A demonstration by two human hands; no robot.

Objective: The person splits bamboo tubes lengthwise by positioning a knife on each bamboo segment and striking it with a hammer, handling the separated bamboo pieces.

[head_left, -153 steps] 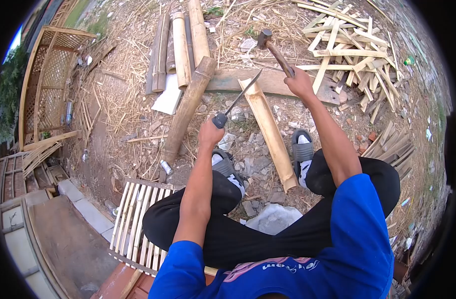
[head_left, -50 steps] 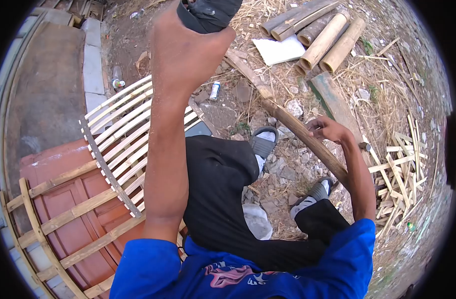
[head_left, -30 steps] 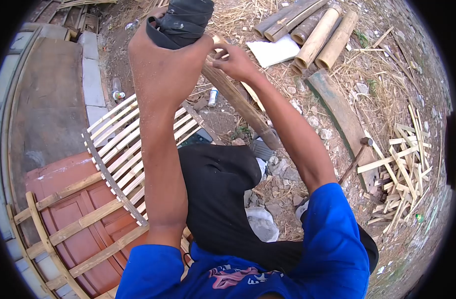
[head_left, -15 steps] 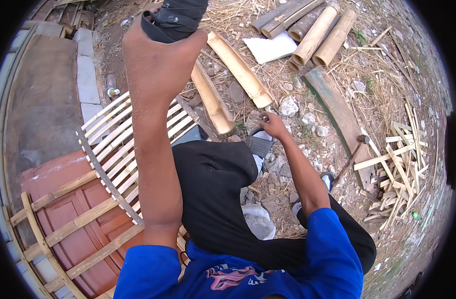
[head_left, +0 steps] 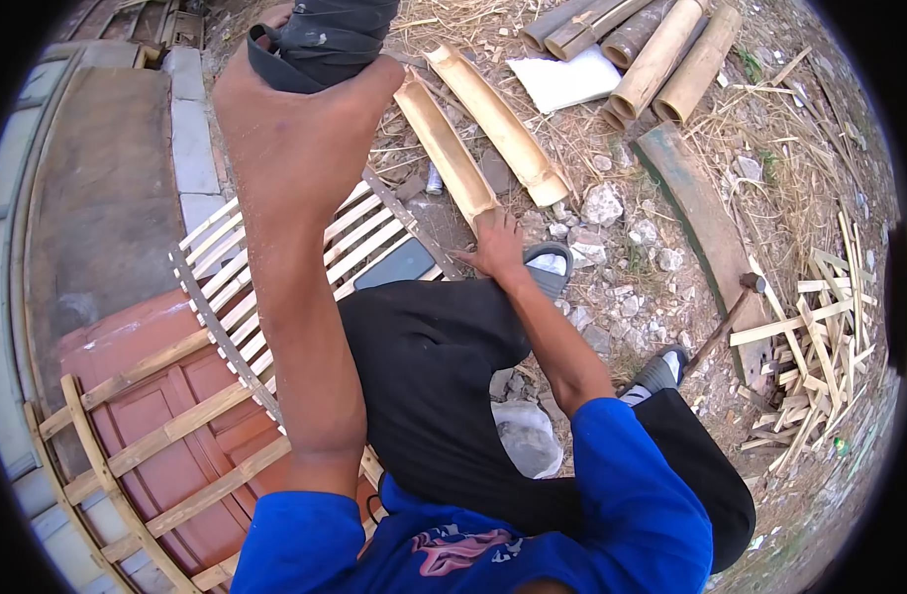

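From my end of the feed, I have the left hand [head_left: 300,124] raised close to the camera, its fingers wrapped firmly around a black-wrapped handle [head_left: 330,45]; whatever the handle carries runs past the top edge of my view. The right hand [head_left: 498,246] is low, beside the bent knee, at the lower end of the left bamboo half [head_left: 449,153]. Its fingers lie over that end with the thumb out to one side, but from this angle I can't tell whether they close on it or merely rest there.

That split length lies on the ground, hollow face up, and the right bamboo half [head_left: 498,129] lies alongside it, also hollow side up. Behind them I see round bamboo poles [head_left: 661,59] next to a white sheet [head_left: 562,84].

Over on the right, a long board [head_left: 691,213] lies on the rubble, with a hammer [head_left: 719,329] near its lower part and a heap of thin strips [head_left: 810,342] just beyond. On the left side, a slatted panel [head_left: 359,233] bears a dark phone [head_left: 394,265], close to the knee.
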